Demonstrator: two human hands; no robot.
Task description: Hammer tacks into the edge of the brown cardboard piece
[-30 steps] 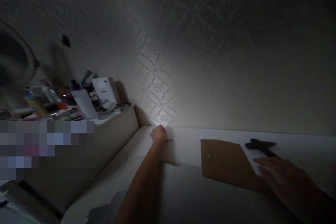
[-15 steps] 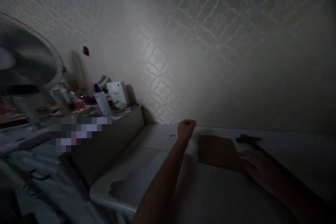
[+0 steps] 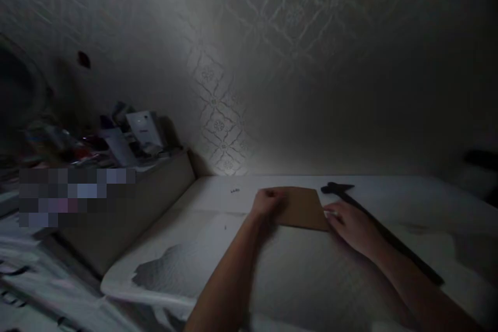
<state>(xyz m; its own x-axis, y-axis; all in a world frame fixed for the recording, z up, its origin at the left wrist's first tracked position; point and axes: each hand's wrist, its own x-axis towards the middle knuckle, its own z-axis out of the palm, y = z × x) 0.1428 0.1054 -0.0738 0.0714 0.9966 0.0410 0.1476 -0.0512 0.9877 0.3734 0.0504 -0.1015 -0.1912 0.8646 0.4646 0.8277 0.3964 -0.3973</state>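
Note:
In a dim room, a brown cardboard sheet [image 3: 301,206] lies flat on a white table [image 3: 218,249]. My left hand [image 3: 268,203] rests at the sheet's left edge with its fingers curled closed. Over the sheet's right edge lies my right hand [image 3: 348,223], fingers stretched out and touching the cardboard. Just right of that hand, a long black tool [image 3: 373,228] lies slantwise on the table, its head near the sheet's far right corner.
A low shelf [image 3: 155,187] at the left carries several boxes and cluttered items [image 3: 128,137]. A patterned wall [image 3: 221,124] rises right behind the table. A few tiny dark specks [image 3: 234,191] lie on the table near the wall. Papers lie at the lower left.
My left hand came away from the wall corner and moved right onto the cardboard's left edge. My right hand slid to the sheet's right edge. The view shifted.

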